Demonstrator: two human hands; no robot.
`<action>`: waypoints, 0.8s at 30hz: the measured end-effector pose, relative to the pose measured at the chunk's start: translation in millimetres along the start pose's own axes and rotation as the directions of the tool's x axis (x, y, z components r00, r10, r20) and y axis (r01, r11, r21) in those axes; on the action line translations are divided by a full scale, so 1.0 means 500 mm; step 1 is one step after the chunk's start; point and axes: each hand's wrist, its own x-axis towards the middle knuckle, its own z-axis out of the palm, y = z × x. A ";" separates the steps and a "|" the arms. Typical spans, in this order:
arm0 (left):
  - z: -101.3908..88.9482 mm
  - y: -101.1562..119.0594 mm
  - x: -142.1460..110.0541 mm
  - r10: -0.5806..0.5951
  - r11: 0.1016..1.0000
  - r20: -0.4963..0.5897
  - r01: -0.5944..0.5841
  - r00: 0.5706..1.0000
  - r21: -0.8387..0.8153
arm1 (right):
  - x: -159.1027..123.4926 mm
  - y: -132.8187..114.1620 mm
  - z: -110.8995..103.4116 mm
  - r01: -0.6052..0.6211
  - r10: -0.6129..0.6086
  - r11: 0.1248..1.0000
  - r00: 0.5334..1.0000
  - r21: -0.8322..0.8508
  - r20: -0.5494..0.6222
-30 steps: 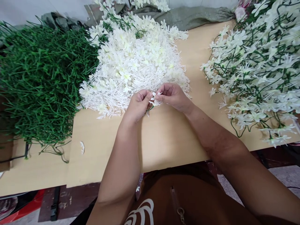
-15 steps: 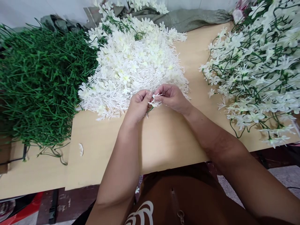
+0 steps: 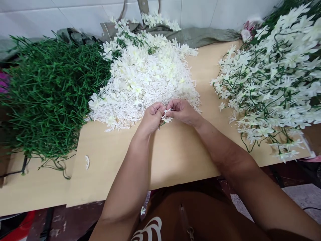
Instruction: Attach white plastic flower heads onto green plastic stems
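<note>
My left hand point(image 3: 153, 114) and my right hand point(image 3: 182, 110) meet at the near edge of a heap of white artificial flower pieces point(image 3: 150, 72). Between their pinched fingers is a small white artificial flower point(image 3: 166, 118) with spiky petals, and a bit of green stem shows just under it. Both hands are closed on this flower; the fingertips partly cover it, so how its parts join cannot be made out.
Green plastic stems point(image 3: 57, 93) are piled on the left. Finished-looking white flower sprays with green stems point(image 3: 271, 80) lie heaped on the right. One loose white piece point(image 3: 87, 162) rests on the tan tabletop point(image 3: 110, 160). Grey-green cloth point(image 3: 208, 37) runs along the tiled wall.
The camera view has tilted up slightly, showing more wall. Both hands stay together on the white flower with hardly any change in their grip.
</note>
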 end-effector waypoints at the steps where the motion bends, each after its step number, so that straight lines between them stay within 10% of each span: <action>1: -0.001 0.000 0.000 0.000 1.000 0.012 0.000 1.000 0.002 | -0.001 -0.001 0.001 -0.012 0.012 1.000 1.000 0.005 -0.009; 16: 0.008 0.004 0.004 -0.001 1.000 -0.069 0.003 0.998 0.028 | 0.009 0.002 0.035 -0.017 -0.013 0.993 0.966 -0.113 -0.257; 24: 0.002 0.001 0.011 0.013 0.996 -0.110 -0.023 0.994 -0.088 | -0.078 -0.198 -0.004 0.185 -0.380 0.742 0.908 -0.645 -0.178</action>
